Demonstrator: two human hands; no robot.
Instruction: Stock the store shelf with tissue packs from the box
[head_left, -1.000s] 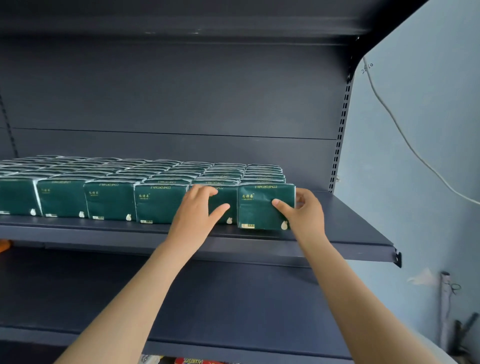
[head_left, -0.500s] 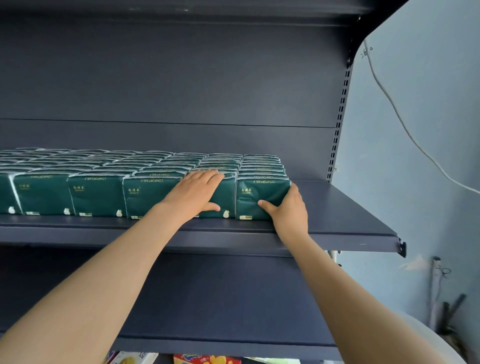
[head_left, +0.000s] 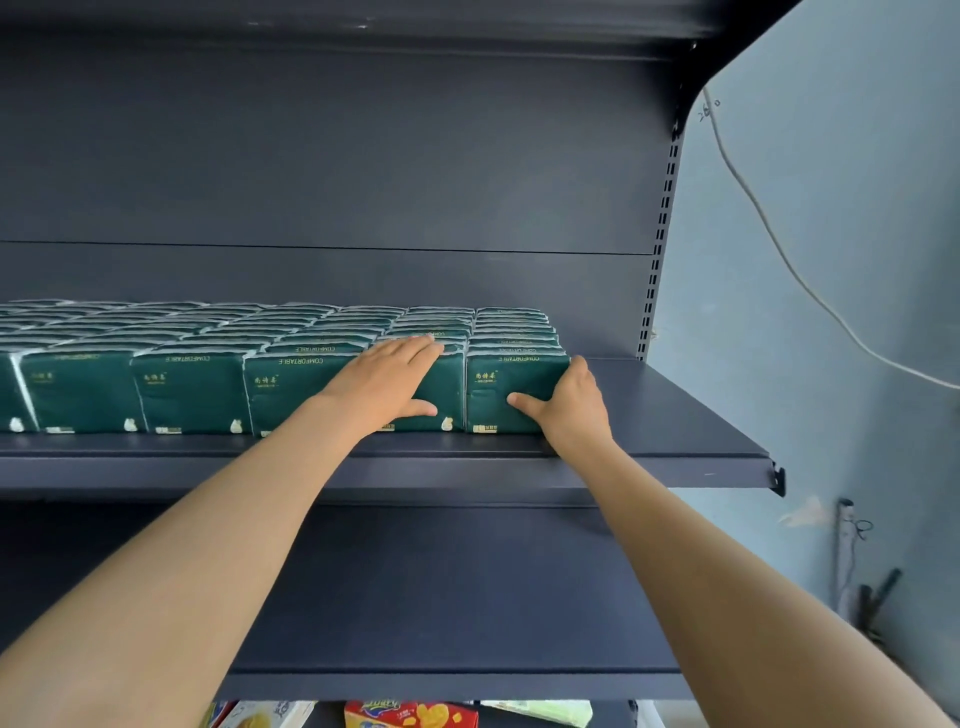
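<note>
At the near bottom edge, under the lower shelf (head_left: 457, 587), a few colourful packages (head_left: 410, 714) peek out; whether any is the supply box cannot be told, and no box shows elsewhere.

Further in, both forearms reach up to the stocked shelf (head_left: 675, 415). The step in hand looks like squaring up the front row, not fetching. The left hand (head_left: 384, 384) lies flat and open, fingers spread, palm pressed on the front face and top edge of a green pack (head_left: 441, 395), holding nothing. Just right of it, the right hand (head_left: 571, 405) cups the rightmost pack (head_left: 498, 395), thumb on the front face and fingers wrapped round its right end: a loose bracing hold, not a lift.

The tissue packs (head_left: 192, 395) stand in rows from the left edge to this last column, touching one another, and run back toward the rear panel (head_left: 363, 156).

Next, probably: push the end column snug, let go, and bring more packs for the bare stretch of shelf at the right. Nothing blocks that gap. Far right, a cable (head_left: 769, 234) hangs down the wall (head_left: 831, 312), clear of the work.
</note>
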